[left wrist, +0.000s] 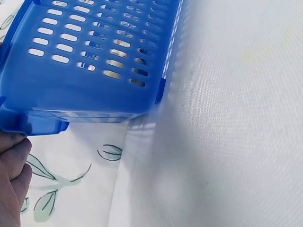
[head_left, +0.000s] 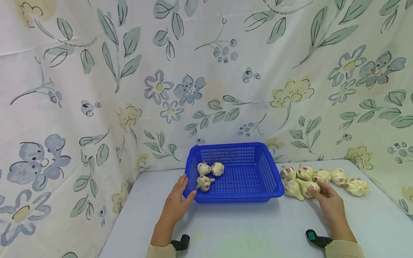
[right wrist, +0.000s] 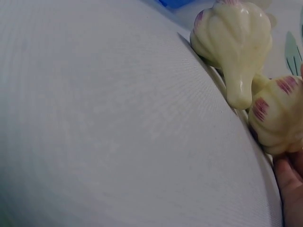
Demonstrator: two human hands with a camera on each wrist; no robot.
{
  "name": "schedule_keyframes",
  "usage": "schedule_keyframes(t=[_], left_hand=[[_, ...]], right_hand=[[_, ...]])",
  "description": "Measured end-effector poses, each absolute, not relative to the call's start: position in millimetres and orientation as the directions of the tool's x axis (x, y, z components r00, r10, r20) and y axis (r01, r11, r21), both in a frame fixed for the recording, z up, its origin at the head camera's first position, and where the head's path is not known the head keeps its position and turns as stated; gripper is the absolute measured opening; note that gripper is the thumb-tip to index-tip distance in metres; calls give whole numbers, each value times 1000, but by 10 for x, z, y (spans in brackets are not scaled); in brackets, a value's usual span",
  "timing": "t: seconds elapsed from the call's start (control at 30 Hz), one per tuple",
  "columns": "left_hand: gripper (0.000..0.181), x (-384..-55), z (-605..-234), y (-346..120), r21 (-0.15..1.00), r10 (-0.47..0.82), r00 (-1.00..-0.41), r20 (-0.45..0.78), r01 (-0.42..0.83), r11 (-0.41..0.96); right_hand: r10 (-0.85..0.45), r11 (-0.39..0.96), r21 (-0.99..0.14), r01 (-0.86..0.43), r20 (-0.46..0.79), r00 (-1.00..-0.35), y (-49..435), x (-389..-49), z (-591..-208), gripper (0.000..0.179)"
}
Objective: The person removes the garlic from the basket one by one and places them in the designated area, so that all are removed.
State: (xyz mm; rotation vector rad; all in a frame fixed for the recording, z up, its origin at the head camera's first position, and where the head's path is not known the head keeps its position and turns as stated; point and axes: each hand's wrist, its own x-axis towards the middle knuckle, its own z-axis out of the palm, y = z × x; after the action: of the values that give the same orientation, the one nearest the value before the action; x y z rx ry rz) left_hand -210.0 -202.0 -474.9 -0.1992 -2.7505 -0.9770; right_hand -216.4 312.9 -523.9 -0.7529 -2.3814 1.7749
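Note:
A blue plastic basket (head_left: 232, 198) with slotted walls stands on the white table. Inside, toward its left end, lie three garlic bulbs (head_left: 204, 183) with purple streaks. My left hand (head_left: 175, 204) rests against the basket's left front corner, fingers extended along the side and thumb by the front rim. To the right of the basket, my right hand (head_left: 332, 206) pinches a garlic bulb (right wrist: 277, 113) between thumb and fingers, at the front of a group. Beside it, a long-necked bulb (right wrist: 236, 38) lies with its neck toward the front.
Several more garlic bulbs (head_left: 322, 176) lie in a loose row right of the basket, the outermost bulb (head_left: 357, 186) near the table's right side. Behind the table hangs a floral curtain (head_left: 213, 89), which also runs along the left and right.

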Motion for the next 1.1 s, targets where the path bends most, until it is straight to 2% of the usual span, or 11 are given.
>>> schedule_keyframes(t=[0.4, 0.77, 0.93, 1.1], left_hand=[[73, -2115, -4770, -2037, 608, 70, -962, 263, 222, 763], [72, -2124, -4777, -2050, 606, 66, -959, 277, 228, 762], [73, -2118, -4785, -2052, 600, 67, -958, 277, 227, 767], [74, -2113, -4779, -2055, 601, 70, -959, 274, 228, 766]], right_hand=[[495, 108, -931, 349, -254, -831, 3122, -2111, -5118, 88], [513, 59, -972, 229, -168, -842, 2983, -2179, -4781, 75], [465, 173, -972, 156, -59, -883, 2743, -2272, -4555, 73], [322, 302, -953, -29, 131, -938, 2431, -2382, -4368, 75]])
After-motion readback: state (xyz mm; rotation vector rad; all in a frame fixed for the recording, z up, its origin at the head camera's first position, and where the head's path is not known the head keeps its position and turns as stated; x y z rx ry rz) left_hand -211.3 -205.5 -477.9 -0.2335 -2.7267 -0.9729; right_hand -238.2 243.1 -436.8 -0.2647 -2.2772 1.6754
